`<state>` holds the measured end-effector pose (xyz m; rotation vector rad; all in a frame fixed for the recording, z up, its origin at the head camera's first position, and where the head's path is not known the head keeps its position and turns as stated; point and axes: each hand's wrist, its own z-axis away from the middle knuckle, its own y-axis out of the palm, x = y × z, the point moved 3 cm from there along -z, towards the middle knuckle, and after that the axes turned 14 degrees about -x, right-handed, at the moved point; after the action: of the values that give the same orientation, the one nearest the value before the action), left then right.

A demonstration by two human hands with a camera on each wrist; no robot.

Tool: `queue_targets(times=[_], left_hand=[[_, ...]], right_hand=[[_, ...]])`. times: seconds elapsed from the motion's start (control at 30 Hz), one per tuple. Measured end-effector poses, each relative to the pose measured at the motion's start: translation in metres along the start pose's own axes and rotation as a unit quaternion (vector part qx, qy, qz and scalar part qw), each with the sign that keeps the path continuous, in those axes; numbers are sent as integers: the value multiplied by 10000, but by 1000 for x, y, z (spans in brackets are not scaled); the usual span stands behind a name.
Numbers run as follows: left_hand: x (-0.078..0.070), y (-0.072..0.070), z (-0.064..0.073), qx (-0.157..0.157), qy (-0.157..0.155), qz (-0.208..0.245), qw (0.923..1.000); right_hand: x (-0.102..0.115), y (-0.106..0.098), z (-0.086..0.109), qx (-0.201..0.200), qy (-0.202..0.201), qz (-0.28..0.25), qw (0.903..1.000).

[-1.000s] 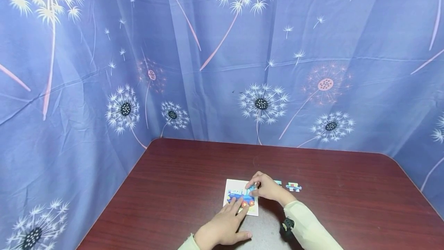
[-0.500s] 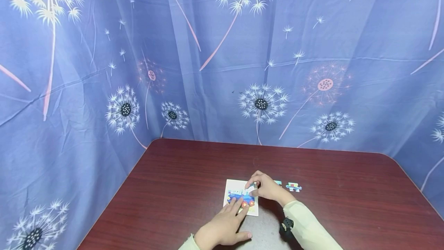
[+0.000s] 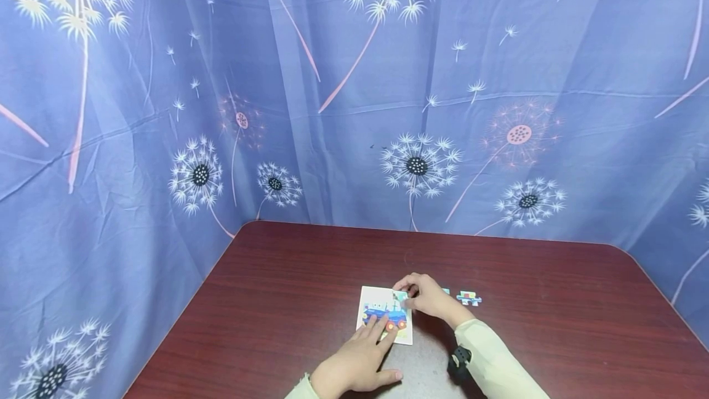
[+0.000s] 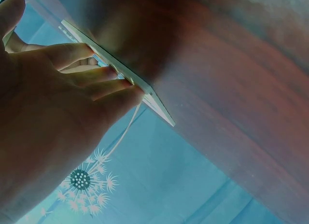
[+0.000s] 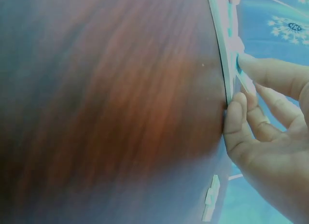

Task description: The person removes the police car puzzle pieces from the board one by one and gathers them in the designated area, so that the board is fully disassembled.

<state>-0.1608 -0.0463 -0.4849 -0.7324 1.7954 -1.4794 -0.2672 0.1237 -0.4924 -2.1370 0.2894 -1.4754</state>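
A small square jigsaw puzzle point(image 3: 372, 294) with a blue vehicle, red wheels and a white border lies on the table. Straight fingers of my left hand point(image 3: 359, 359) rest on its lower part; the left wrist view shows the fingertips on the board point(image 4: 159, 108). At the upper right corner is my right hand point(image 3: 431, 298). In the right wrist view its thumb and a finger pinch a thin puzzle piece point(image 5: 245, 81), tilted against the board's edge. Most of that piece is hidden by the fingers.
Right of the puzzle, a loose puzzle piece point(image 3: 469, 298) lies flat on the dark red table point(image 3: 299, 263). Another piece point(image 3: 445, 291) is partly covered by my right hand. A blue dandelion-print curtain point(image 3: 343, 171) hangs behind the table and along its left side.
My right hand's fingertips have drawn back slightly to the right, uncovering more of the picture's upper right part. The left hand has stayed still.
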Motion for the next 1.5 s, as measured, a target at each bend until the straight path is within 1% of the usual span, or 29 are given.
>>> queue_targets(times=[0.13, 0.47, 0.57, 0.67, 0.83, 0.9, 0.93, 1.03, 1.07, 1.1, 1.17, 1.3, 1.33, 1.5], left_hand=[[0, 0, 0, 17, -9, 16, 10000], [-1, 0, -1, -35, -10, -3, 10000], [-1, 0, -1, -52, -15, -7, 10000], [-1, 0, -1, -67, -15, -12, 10000], [-2, -2, 0, -14, -54, 30, 10000], [-2, -3, 0, 8, -66, 47, 10000], [-2, -4, 0, 6, -67, 47, 10000], [-2, -4, 0, 0, -71, 52, 10000], [-2, -3, 0, -4, -68, 55, 10000], [-1, -3, -1, -17, -60, 49, 10000], [0, -2, -1, -37, -42, 31, 10000], [0, -1, -1, -23, -26, 33, 10000], [0, -1, -1, -9, -33, 42, 10000], [0, -1, 0, -2, -40, 67, 10000]], right_hand=[[-3, -2, 0, 4, 112, -83, 9999], [-6, -7, -2, 31, 117, -337, 9994], [-5, -9, -2, -12, 204, -371, 9991], [3, -13, -1, -46, 270, -430, 9987], [28, -24, 4, -46, 343, -613, 9975], [30, -27, 4, -64, 356, -642, 9973], [29, -27, 4, -76, 381, -674, 9970], [12, -27, 1, -190, 383, -681, 9968], [5, -28, -1, -232, 426, -645, 9967], [5, -29, -1, -275, 454, -627, 9966], [-5, -31, -3, -356, 474, -519, 9969], [-9, -42, -2, -451, 565, -459, 9963], [-16, -44, -3, -484, 597, -440, 9961], [-21, -60, -1, -630, 810, -395, 9939]])
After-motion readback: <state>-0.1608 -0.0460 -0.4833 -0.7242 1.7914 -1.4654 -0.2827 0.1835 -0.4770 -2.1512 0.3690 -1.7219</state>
